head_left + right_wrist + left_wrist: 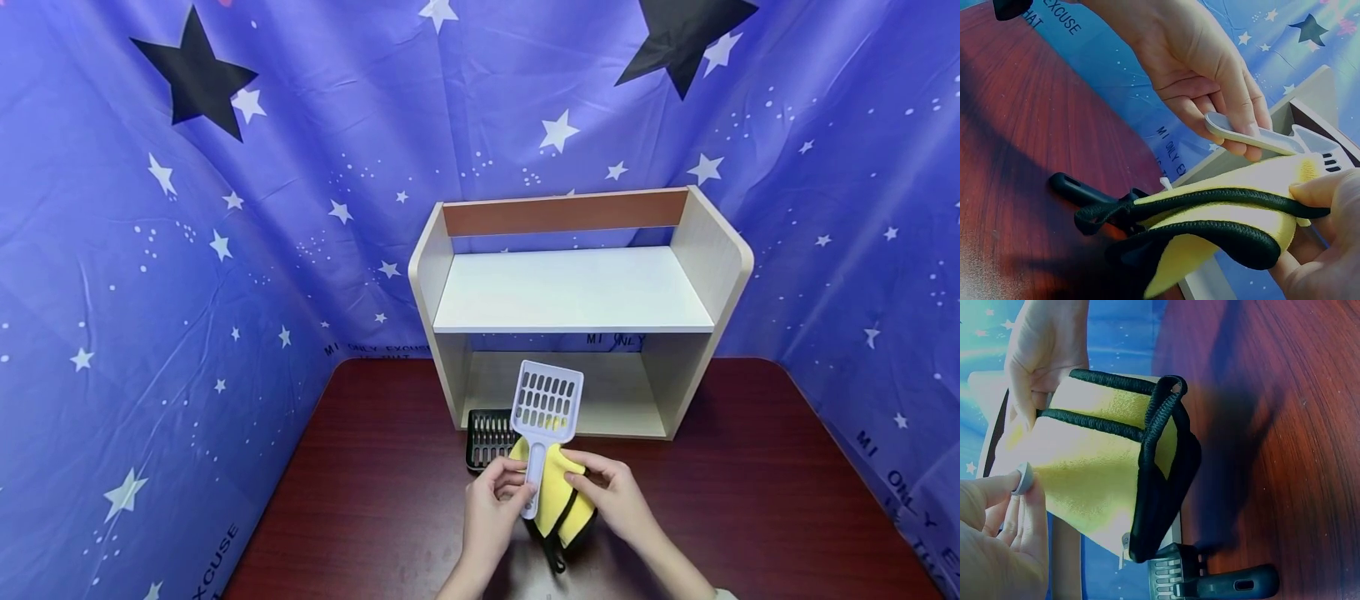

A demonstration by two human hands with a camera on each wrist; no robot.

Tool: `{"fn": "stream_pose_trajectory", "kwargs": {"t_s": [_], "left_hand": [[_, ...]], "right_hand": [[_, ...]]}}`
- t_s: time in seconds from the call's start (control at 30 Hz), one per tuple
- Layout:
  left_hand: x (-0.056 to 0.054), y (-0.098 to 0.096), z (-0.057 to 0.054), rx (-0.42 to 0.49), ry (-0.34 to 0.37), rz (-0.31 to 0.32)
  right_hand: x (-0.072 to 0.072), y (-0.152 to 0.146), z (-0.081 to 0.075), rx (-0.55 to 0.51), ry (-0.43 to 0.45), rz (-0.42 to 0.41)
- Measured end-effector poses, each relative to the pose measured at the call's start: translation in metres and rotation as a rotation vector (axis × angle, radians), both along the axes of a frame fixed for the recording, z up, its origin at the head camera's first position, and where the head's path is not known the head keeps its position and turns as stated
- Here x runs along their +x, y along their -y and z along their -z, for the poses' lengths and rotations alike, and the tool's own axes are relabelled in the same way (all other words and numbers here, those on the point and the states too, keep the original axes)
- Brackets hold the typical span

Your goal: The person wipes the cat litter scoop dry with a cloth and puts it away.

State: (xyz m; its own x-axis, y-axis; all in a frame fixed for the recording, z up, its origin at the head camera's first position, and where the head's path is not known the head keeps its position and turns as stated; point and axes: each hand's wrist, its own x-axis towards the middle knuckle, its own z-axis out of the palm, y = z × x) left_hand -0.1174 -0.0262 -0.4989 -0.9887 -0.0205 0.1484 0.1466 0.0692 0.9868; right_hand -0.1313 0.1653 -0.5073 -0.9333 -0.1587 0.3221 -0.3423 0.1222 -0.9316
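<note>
My left hand [489,505] pinches the handle of a pale grey litter scoop [537,463], whose slotted head points up and away. Behind its handle hangs a folded yellow cleaning cloth [553,493] with black edging and a black hanging loop [1164,407]. My right hand [615,497] grips this cloth by its upper right edge, thumb in front. Cloth and scoop overlap; yellow shows through the lowest slots. A black slotted scoop [471,443] lies on the table behind, partly hidden by the cloth. Its handle [1235,584] shows in the left wrist view.
A two-tier wooden shelf [573,287] stands at the back of the dark red table [360,500], just beyond the hands. The black scoop lies close to its lower front left corner. Blue star-patterned curtain [300,208] hangs around the table's back and sides.
</note>
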Motion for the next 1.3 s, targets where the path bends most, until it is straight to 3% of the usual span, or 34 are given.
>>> {"fn": "stream_pose_trajectory", "kwargs": {"t_s": [0.7,0.9,1.03,1.3], "left_hand": [[-0.006,0.008,-0.007,-0.005,-0.033,-0.055],[-0.009,0.014,-0.004,0.004,-0.078,-0.072],[-0.012,0.016,-0.004,0.002,-0.108,-0.092],[-0.015,0.02,-0.008,0.01,-0.1,-0.104]], "right_hand": [[0.003,-0.003,0.001,-0.045,-0.003,-0.076],[0.003,-0.007,0.005,-0.036,-0.021,-0.065],[0.004,-0.01,0.007,-0.037,0.013,-0.061],[0.005,-0.014,0.008,-0.053,0.006,-0.066]]}}
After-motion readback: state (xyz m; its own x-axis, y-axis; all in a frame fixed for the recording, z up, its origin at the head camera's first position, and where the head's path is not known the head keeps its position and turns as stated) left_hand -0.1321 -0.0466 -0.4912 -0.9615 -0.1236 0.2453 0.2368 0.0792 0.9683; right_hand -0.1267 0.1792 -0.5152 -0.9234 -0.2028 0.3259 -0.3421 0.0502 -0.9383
